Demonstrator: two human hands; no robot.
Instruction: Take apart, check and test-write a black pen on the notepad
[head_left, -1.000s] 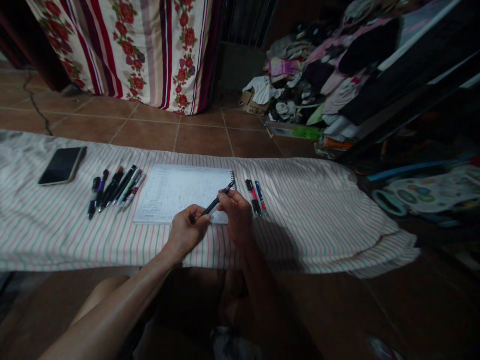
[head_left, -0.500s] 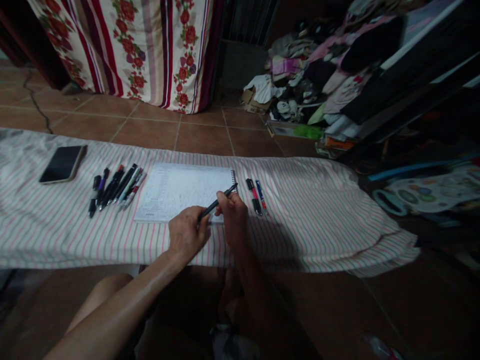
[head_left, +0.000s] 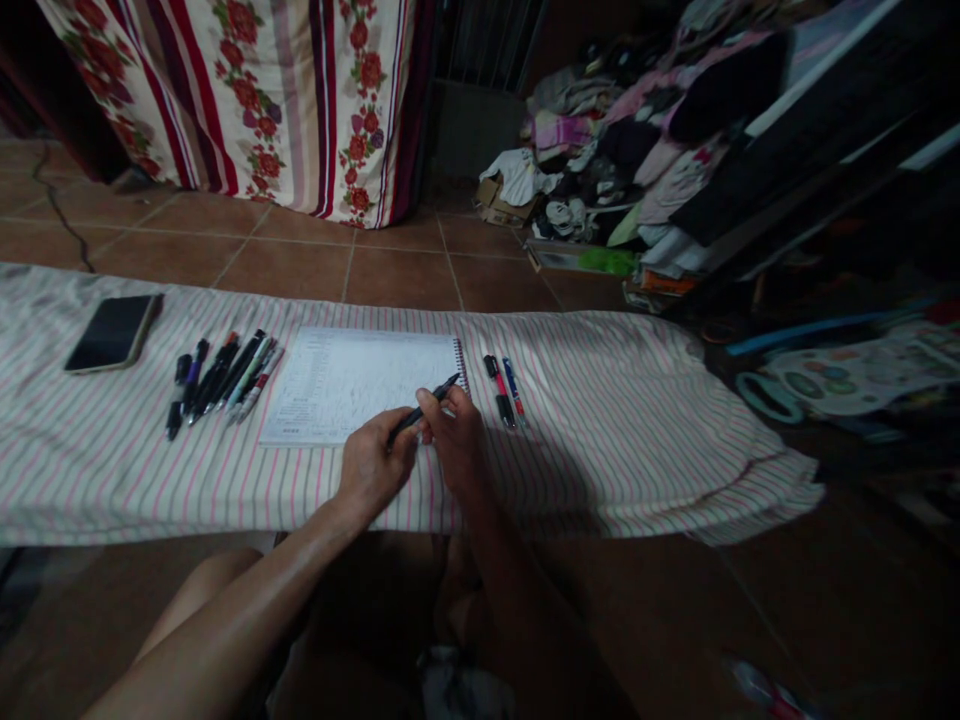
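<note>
Both my hands grip one dark pen [head_left: 429,400] over the near right corner of a spiral notebook [head_left: 352,384]. My left hand [head_left: 373,465] is closed around the pen's lower end. My right hand [head_left: 454,437] pinches the pen nearer its upper end. The pen slants up to the right, with its tip pointing at the notebook's spiral edge. The notebook lies open on a pink-striped cloth [head_left: 637,430] spread over the floor.
A row of several pens [head_left: 219,378] lies left of the notebook, and a dark phone [head_left: 112,332] lies further left. Two pens [head_left: 503,390] rest right of the notebook. A floral mattress [head_left: 247,90] and a heap of clothes [head_left: 622,150] stand behind.
The pen has tilted slightly lower and my hands have drawn a little closer together. The view has shifted a bit to the right.
</note>
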